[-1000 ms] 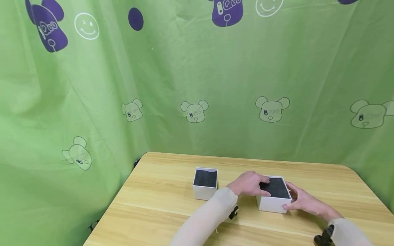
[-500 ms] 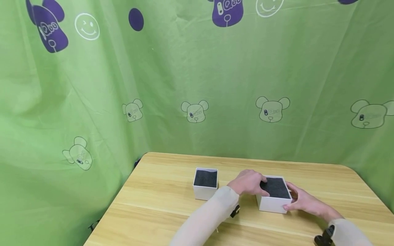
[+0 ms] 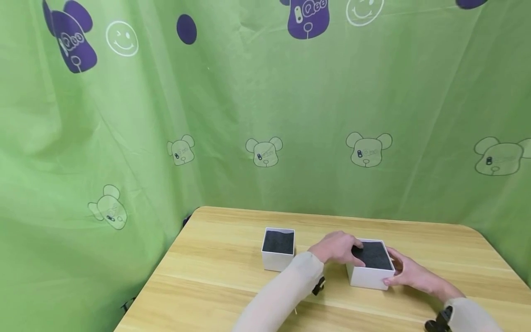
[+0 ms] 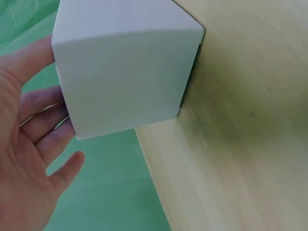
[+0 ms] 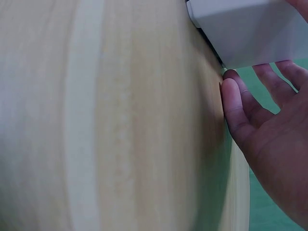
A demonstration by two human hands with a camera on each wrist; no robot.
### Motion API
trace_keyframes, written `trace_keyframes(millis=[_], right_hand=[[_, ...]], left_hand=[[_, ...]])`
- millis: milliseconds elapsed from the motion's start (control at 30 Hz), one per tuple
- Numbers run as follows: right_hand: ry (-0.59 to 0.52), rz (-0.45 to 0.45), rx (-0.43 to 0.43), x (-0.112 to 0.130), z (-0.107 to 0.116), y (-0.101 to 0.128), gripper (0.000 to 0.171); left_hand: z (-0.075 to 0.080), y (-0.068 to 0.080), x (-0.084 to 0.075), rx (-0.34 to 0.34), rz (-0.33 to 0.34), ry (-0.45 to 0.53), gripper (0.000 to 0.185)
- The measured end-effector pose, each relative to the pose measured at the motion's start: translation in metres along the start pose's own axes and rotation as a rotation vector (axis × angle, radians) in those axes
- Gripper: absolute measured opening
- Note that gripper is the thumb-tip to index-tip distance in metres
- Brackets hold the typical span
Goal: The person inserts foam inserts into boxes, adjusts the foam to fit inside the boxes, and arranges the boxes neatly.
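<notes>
A white open-topped box (image 3: 369,278) with a dark foam-like insert (image 3: 374,255) sits on the table. My left hand (image 3: 338,246) reaches over its left rim, thumb and index fingertips spread on the dark insert. In the left wrist view, that hand (image 4: 29,130) lies along the rim, its fingertips hidden behind the box wall and its little finger off to the side. My right hand (image 3: 410,272) grips the box from the right, thumb at the front corner and fingers on the side. The right wrist view shows its fingers (image 5: 236,103) low beside the box (image 5: 250,36).
A second white box (image 3: 277,261) with a dark insert (image 3: 278,242) stands left of my left forearm (image 3: 282,295). The wooden table (image 3: 199,276) has its far edge near a green printed curtain (image 3: 224,138).
The head view has shifted slightly. Both hands and the box stay nearly in place; the left fingers have moved only slightly at the insert.
</notes>
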State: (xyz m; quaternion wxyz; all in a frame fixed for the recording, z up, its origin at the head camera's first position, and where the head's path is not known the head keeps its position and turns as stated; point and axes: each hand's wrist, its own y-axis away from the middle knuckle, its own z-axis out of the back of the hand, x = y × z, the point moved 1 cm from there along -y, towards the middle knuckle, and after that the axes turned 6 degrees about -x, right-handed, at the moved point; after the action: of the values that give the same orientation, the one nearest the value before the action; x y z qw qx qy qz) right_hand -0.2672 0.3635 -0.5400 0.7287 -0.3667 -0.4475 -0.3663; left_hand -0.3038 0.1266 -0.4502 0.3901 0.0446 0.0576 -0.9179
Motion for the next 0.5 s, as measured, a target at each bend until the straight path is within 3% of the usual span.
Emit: trace_keyframes(millis=[500], right_hand=[[-0.036, -0.024, 0.007, 0.003, -0.002, 0.000, 0.091]], left_hand=[[-0.017, -0.005, 0.010, -0.005, -0.122, 0.259, 0.056]])
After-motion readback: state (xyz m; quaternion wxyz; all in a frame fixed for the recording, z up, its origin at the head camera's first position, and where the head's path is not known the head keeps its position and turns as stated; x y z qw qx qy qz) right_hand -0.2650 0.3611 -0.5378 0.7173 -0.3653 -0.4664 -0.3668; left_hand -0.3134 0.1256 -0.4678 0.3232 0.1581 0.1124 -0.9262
